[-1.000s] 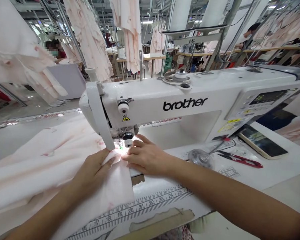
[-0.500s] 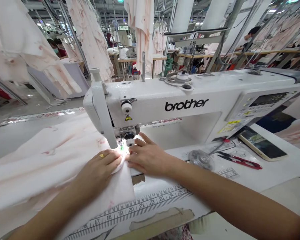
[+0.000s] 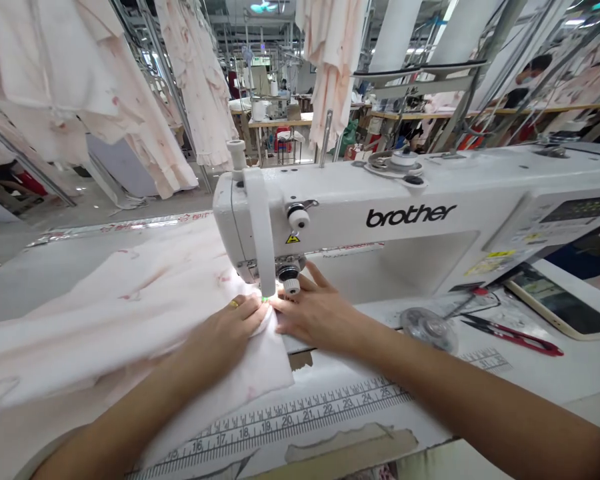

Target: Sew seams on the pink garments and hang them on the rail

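Note:
A white sewing machine (image 3: 340,192) marked "brother" stands before me. Pale pink-and-white printed fabric (image 3: 150,280) spreads over the bed on the left and runs under the lit needle area. My left hand (image 3: 230,325) lies low on this fabric just left of the needle, fingers together, a ring on one finger. From the right, my right hand (image 3: 325,313) has its thumb and fingertips at the fabric's edge, close to the left fingertips. One of its fingers reaches up behind the thread tension knob (image 3: 291,285). The machine head partly hides the needle and presser foot.
A printed ruler (image 3: 280,423) runs along the table's front. To the right are a clear round bobbin case (image 3: 429,329), red-handled thread snips (image 3: 515,333) and a phone (image 3: 563,300). Garments (image 3: 195,80) hang behind; a co-worker (image 3: 533,70) sits at the back right.
My view has swung left, so the machine appears farther right. The fabric's near corner has slid slightly away from me relative to the ruler. Both hands stay at the needle.

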A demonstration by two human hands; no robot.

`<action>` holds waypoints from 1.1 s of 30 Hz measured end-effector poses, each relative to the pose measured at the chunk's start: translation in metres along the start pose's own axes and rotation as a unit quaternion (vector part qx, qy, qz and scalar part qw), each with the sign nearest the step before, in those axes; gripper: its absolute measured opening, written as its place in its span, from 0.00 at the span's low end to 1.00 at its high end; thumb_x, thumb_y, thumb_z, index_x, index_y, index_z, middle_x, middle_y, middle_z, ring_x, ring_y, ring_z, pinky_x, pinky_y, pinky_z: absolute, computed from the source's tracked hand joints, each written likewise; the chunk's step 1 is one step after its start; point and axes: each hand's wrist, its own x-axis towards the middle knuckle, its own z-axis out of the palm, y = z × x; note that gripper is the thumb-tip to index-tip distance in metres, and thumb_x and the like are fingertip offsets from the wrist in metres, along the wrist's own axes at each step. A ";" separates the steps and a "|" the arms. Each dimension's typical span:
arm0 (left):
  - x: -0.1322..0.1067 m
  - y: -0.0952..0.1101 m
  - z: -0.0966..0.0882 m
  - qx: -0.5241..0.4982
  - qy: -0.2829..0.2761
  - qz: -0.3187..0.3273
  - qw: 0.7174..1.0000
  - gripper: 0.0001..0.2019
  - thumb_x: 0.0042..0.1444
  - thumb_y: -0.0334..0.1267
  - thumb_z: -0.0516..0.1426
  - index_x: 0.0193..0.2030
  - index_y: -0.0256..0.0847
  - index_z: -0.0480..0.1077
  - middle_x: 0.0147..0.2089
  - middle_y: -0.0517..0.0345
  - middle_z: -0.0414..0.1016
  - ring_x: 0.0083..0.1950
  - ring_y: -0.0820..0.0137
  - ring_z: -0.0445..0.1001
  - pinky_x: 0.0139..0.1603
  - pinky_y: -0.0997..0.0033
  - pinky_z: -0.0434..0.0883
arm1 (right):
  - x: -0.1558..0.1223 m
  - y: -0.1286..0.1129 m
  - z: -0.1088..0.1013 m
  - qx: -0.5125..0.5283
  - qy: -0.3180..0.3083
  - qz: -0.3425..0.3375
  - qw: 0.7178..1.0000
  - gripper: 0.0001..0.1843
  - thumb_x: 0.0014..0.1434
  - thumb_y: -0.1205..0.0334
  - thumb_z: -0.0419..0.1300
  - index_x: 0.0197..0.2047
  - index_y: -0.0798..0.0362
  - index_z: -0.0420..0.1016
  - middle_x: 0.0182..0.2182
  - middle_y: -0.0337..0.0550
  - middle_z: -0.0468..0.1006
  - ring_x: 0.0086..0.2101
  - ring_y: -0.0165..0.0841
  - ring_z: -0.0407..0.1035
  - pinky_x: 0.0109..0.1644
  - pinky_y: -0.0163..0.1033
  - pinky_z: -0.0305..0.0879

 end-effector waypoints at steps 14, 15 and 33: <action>0.002 -0.027 -0.003 -0.009 -0.012 0.045 0.999 0.15 0.66 0.27 0.45 0.53 0.40 0.68 0.53 0.49 0.72 0.57 0.63 0.70 0.55 0.60 0.73 | -0.010 0.007 -0.006 0.092 0.022 -0.165 0.982 0.15 0.71 0.55 0.53 0.53 0.53 0.71 0.49 0.42 0.75 0.55 0.35 0.61 0.67 0.47 0.46; 0.003 -0.026 -0.006 -0.006 -0.015 0.051 0.999 0.15 0.66 0.28 0.45 0.53 0.40 0.67 0.52 0.49 0.72 0.56 0.63 0.70 0.55 0.60 0.72 | -0.010 0.005 -0.007 0.099 0.015 -0.189 0.977 0.16 0.71 0.55 0.53 0.55 0.54 0.70 0.51 0.43 0.75 0.57 0.35 0.60 0.66 0.46 0.48; -0.008 0.064 -0.019 0.056 0.069 0.011 0.996 0.10 0.58 0.23 0.47 0.36 0.39 0.65 0.40 0.49 0.72 0.43 0.61 0.71 0.42 0.61 0.71 | -0.016 -0.007 -0.008 0.128 -0.027 -0.289 0.948 0.12 0.66 0.55 0.55 0.36 0.52 0.74 0.37 0.34 0.77 0.32 0.32 0.64 0.37 0.42 0.56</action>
